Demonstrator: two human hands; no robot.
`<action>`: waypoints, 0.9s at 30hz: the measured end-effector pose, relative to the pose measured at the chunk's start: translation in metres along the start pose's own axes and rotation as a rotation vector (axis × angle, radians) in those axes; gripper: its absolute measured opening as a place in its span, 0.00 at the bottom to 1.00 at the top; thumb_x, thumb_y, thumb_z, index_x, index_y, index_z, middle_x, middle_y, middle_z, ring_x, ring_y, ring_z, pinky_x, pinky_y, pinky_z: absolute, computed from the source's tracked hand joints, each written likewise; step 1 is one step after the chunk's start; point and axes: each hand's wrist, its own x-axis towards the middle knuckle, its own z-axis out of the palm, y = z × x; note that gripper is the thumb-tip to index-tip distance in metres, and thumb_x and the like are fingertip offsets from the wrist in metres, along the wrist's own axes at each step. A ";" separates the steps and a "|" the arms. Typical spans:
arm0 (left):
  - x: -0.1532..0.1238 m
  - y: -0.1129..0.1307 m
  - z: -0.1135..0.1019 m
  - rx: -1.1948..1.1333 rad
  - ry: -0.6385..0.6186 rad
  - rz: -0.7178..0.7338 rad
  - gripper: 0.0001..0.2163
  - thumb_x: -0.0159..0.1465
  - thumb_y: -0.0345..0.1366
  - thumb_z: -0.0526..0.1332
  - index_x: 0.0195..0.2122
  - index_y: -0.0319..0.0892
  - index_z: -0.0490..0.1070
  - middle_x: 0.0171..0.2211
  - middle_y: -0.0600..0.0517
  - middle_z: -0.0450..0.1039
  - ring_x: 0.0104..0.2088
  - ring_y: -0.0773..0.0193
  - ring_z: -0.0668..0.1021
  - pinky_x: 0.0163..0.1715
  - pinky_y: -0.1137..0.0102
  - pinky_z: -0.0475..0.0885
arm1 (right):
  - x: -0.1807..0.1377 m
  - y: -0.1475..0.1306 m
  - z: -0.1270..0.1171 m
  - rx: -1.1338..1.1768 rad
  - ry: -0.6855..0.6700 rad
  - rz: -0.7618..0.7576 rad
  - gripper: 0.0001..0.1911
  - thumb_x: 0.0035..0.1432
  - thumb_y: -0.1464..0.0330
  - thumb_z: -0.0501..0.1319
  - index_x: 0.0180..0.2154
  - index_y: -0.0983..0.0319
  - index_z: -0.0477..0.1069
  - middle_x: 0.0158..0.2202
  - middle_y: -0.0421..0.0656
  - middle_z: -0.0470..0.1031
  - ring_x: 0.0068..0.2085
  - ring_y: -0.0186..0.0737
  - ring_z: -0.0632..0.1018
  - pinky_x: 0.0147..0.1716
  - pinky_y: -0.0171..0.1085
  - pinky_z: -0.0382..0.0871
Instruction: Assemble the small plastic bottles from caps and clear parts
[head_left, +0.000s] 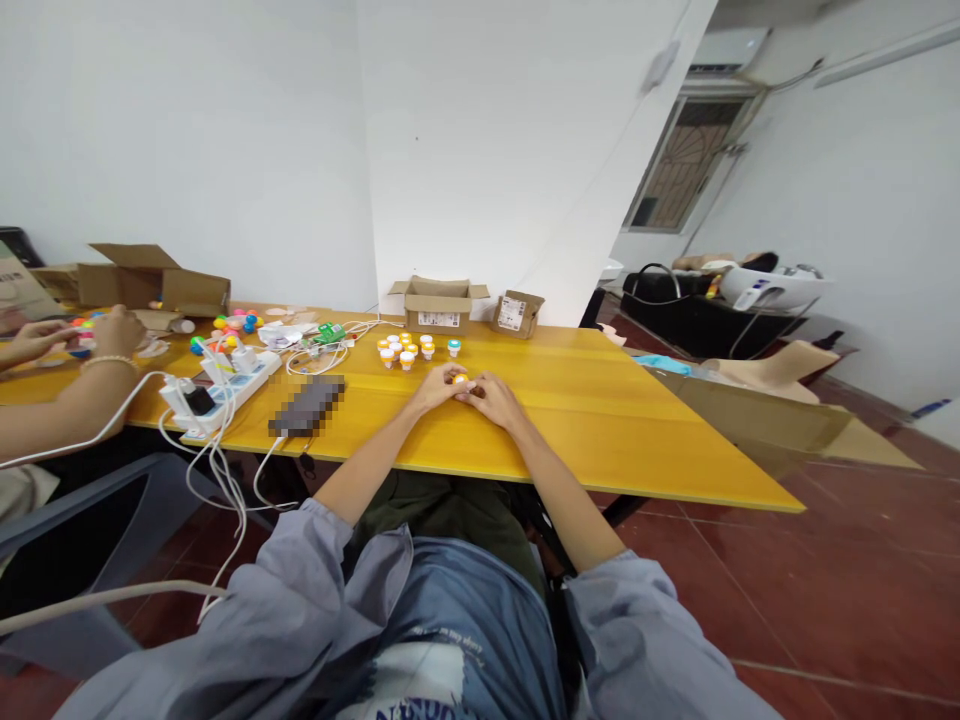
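My left hand (439,388) and my right hand (492,400) meet just above the table near its front edge. Between their fingertips is a small round orange-and-white piece (460,379), partly covered by the fingers, its exact kind too small to make out. Both hands have their fingers curled in on it. Beyond them on the table stands a cluster of similar white-topped orange pieces (406,358), several in number. A single piece with a teal top (454,346) stands just right of that cluster.
Two cardboard boxes, a wide open one (437,306) and a smaller one (517,314), stand against the wall. Left lie a dark blurred device (307,405), a white power strip (225,395) with trailing cables, and colourful balls (238,322). Another person's hands (112,335) work at far left.
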 end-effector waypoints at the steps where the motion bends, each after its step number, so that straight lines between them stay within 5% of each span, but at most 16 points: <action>1: 0.000 0.000 0.000 0.006 -0.004 0.004 0.20 0.48 0.43 0.74 0.39 0.39 0.76 0.37 0.50 0.77 0.38 0.63 0.77 0.40 0.69 0.72 | 0.000 0.000 0.000 -0.009 0.001 -0.002 0.12 0.56 0.56 0.67 0.29 0.56 0.77 0.35 0.44 0.75 0.38 0.44 0.76 0.37 0.40 0.68; 11: 0.000 0.000 0.001 0.044 -0.007 0.031 0.14 0.52 0.44 0.72 0.33 0.39 0.78 0.31 0.51 0.78 0.33 0.63 0.77 0.36 0.69 0.73 | 0.001 -0.001 0.009 -0.191 -0.016 0.004 0.13 0.62 0.57 0.62 0.41 0.56 0.80 0.49 0.51 0.78 0.51 0.54 0.74 0.48 0.47 0.67; 21: 0.005 -0.010 -0.004 0.163 0.025 0.109 0.14 0.57 0.43 0.68 0.40 0.40 0.80 0.41 0.48 0.81 0.41 0.58 0.78 0.46 0.64 0.74 | 0.001 -0.029 -0.001 -0.397 -0.257 0.160 0.25 0.71 0.57 0.46 0.62 0.56 0.67 0.68 0.47 0.61 0.67 0.49 0.62 0.62 0.49 0.55; 27: 0.005 -0.013 -0.005 0.131 0.044 0.073 0.13 0.56 0.44 0.68 0.36 0.40 0.76 0.32 0.51 0.78 0.33 0.62 0.78 0.39 0.67 0.75 | 0.002 -0.033 -0.002 -0.419 -0.317 0.184 0.28 0.71 0.54 0.41 0.65 0.54 0.63 0.71 0.45 0.56 0.70 0.48 0.57 0.65 0.49 0.50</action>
